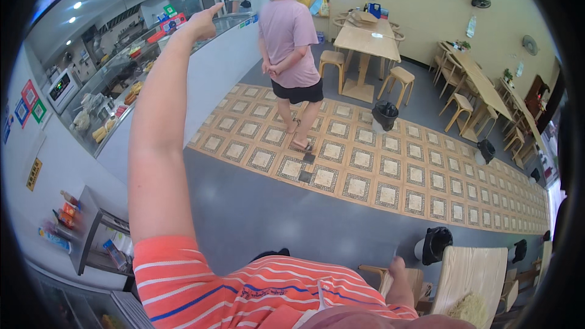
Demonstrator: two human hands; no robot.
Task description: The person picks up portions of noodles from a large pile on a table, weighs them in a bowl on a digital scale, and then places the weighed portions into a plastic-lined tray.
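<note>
My left arm is stretched out ahead toward the glass-fronted food counter point(116, 94). At its end my left hand point(202, 23) is raised beside the counter's far part, with a finger extended and nothing visible held. Small red and green items point(172, 19) stand on the counter just left of it. Low on the right, my right hand point(397, 264) hangs beside a wooden stool point(409, 283). It is small and blurred, and its fingers cannot be made out.
A person in a pink shirt point(291, 36) stands ahead on the tiled strip point(359, 161), back turned, hands clasped behind. Wooden tables point(368, 35) and stools point(401, 76) line the right. Black-lined bins point(385, 113) stand on the floor. A metal shelf point(91, 240) is at left.
</note>
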